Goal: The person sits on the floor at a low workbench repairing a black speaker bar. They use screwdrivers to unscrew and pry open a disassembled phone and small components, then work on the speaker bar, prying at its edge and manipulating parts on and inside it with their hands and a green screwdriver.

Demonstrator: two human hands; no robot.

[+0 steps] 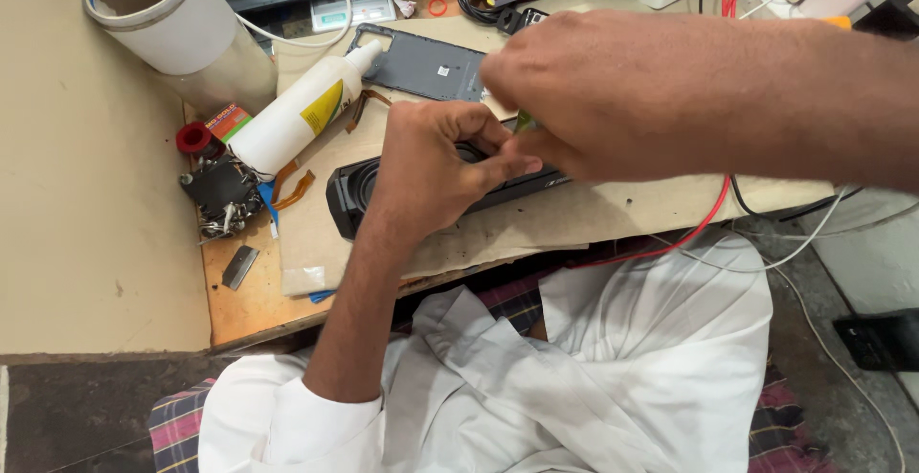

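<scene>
You're partway thru the work on the black speaker point(402, 195), as far as I can judge: it lies on its side on the brown card near the front edge of the surface point(244, 305), right under both your hands, and its round end faces left. Your left hand point(436, 162) sits on top of the speaker w/ its fingers curled shut on the top edge. Your right hand point(613, 90) comes in from the right, fingers pinched shut on a small green tool point(524, 122) that points down at the speaker's middle; the tip is hidden, so I can't tell what it touches. The speaker looks mostly whole from here, so I'd say opening or fixing it is the bit in hand, and most of the job is left. Now the count: 1 speaker, 1 green tool, 1 white glue bottle point(297, 114) lying on its side to the left, 1 grey phone back cover point(421, 61) lying flat behind your hands, 1 big roll of tape point(158, 13) in the far left corner, 1 small red roll point(194, 137) by the bottle, 1 little razor blade point(239, 266) near the front edge, and 1 red wire point(689, 234) running under your right arm.
</scene>
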